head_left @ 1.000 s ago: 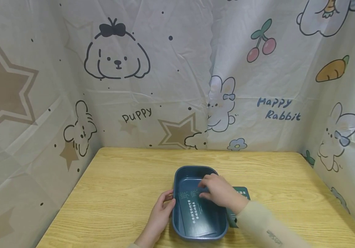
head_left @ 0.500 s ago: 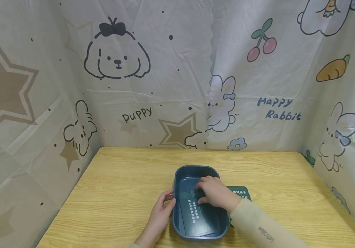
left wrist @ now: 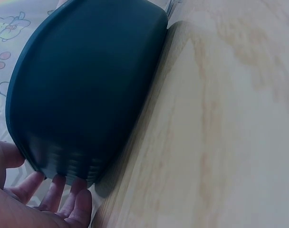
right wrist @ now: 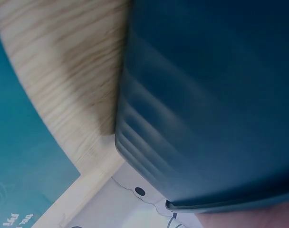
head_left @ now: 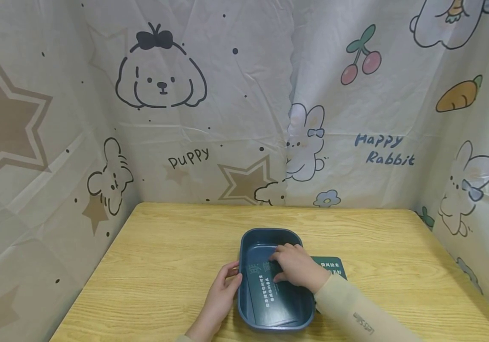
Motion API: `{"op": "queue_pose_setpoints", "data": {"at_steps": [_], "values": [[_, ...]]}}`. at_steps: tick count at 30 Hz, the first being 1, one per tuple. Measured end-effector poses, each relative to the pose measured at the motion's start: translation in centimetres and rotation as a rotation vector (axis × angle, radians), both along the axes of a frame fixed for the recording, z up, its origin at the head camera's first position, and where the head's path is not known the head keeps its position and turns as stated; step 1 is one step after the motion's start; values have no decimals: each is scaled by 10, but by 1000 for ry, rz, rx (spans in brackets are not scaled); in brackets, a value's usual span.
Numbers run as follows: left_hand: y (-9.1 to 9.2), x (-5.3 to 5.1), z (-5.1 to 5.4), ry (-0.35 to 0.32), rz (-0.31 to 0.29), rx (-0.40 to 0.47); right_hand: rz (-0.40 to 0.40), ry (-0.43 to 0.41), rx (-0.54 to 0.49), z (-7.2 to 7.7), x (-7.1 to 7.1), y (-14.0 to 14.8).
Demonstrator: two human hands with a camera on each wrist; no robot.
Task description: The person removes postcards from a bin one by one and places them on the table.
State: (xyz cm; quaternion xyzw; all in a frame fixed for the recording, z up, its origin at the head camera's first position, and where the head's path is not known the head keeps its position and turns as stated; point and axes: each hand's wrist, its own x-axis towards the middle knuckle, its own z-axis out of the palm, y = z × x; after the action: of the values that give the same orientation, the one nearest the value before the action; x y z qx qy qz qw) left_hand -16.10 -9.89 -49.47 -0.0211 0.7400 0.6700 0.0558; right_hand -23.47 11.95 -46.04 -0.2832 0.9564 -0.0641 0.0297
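Observation:
A dark blue rectangular tray stands on the table with its long side running away from me. Inside lies a dark green card printed with pale characters, and the edge of something flat shows beneath it. My left hand touches the tray's left wall; in the left wrist view its extended fingertips rest against that wall. My right hand reaches over the right rim, bent fingers and thumb spread over the card's upper part. Whether they pinch it is hidden. The right wrist view mostly shows the tray's outer wall.
Another green card with pale print lies right of the tray, partly under my right sleeve. The wood-grain table extends around the tray. Cloth curtains with cartoon prints hang behind and at both sides.
My right hand has shifted slightly left and down over the card, and its forearm moved left, showing more of the outside card's upper part. The left hand and tray stay nearly still.

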Motion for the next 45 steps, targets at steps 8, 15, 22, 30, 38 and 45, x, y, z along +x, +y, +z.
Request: {"op": "queue_pose_setpoints", "data": {"at_steps": [8, 15, 22, 30, 38, 45], "values": [[0, -1, -1, -5, -2, -3, -8, 0, 10, 1, -1, -1], [0, -2, -2, -5, 0, -1, -12, 6, 4, 1, -1, -1], [0, -1, -1, -13, -2, 9, -15, 7, 5, -1, -1, -1], [0, -1, -3, 16, -13, 25, -12, 6, -22, 1, 0, 0], [0, -1, -5, 23, -9, 18, -6, 5, -58, -1, -1, 2], [0, -3, -7, 34, -12, 21, 5, 33, -120, 1, -5, 3]]}}
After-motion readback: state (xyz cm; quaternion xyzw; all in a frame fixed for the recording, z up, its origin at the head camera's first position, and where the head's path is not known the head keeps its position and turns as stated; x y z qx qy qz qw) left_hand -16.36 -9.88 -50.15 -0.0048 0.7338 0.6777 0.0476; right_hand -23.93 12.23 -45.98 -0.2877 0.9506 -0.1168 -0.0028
